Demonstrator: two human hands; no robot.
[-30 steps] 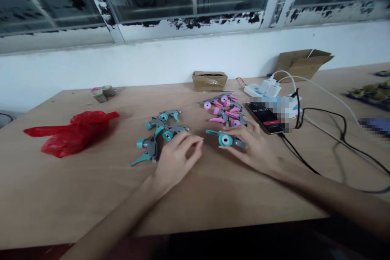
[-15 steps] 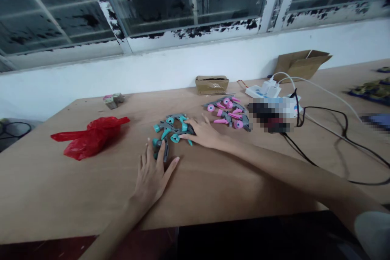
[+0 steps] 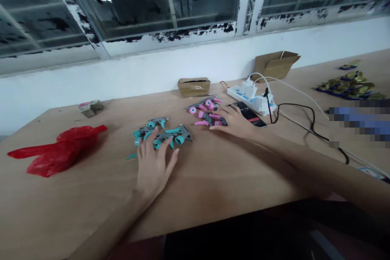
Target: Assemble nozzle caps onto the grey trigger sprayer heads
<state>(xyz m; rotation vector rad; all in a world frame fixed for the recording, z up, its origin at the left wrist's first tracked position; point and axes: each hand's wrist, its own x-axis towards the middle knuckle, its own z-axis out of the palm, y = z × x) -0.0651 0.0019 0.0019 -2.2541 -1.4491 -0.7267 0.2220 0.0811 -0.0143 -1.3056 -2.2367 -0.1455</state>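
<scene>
Several teal-and-grey trigger spray heads [image 3: 179, 132] lie in a loose group on the wooden table. My left hand [image 3: 152, 166] rests at their near side, its fingers spread over and touching them, gripping none. To the right is a second group, pink-and-grey trigger spray heads [image 3: 207, 118]. Over the right part of that group lies my right hand [image 3: 234, 122], fingers apart and palm down. It hides some of the pink pieces, and I see no firm grip on any.
A red plastic bag [image 3: 67, 146] lies at left, small grey blocks [image 3: 91, 107] behind it. Along the wall stand a low cardboard box [image 3: 194, 88] and an open carton [image 3: 271, 67]. A phone [image 3: 251, 114], a power strip [image 3: 237, 92] with cables, and gold-and-blue pieces [image 3: 350, 85] are at right.
My right hand has moved from the teal spray heads to the pink ones. The teal pieces are shifted and lie closer together, with my left hand now over their near edge. The camera view has turned right.
</scene>
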